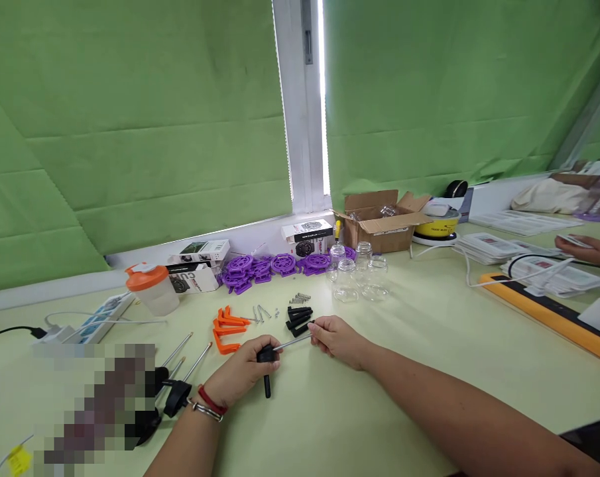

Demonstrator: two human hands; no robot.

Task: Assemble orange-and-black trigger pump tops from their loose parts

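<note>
Metal rod (294, 342) looks stiff, light, best held by the black head (266, 354) wrapped in left grip (242, 366), right grip (338, 339) pinching its far end.

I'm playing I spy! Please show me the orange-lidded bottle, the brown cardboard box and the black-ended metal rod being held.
Orange-lidded bottle (155, 297): head view, on its clear body.
Brown cardboard box (376, 242): head view, on its front wall.
Held black-ended metal rod (266, 355): head view, on its black end.
</note>
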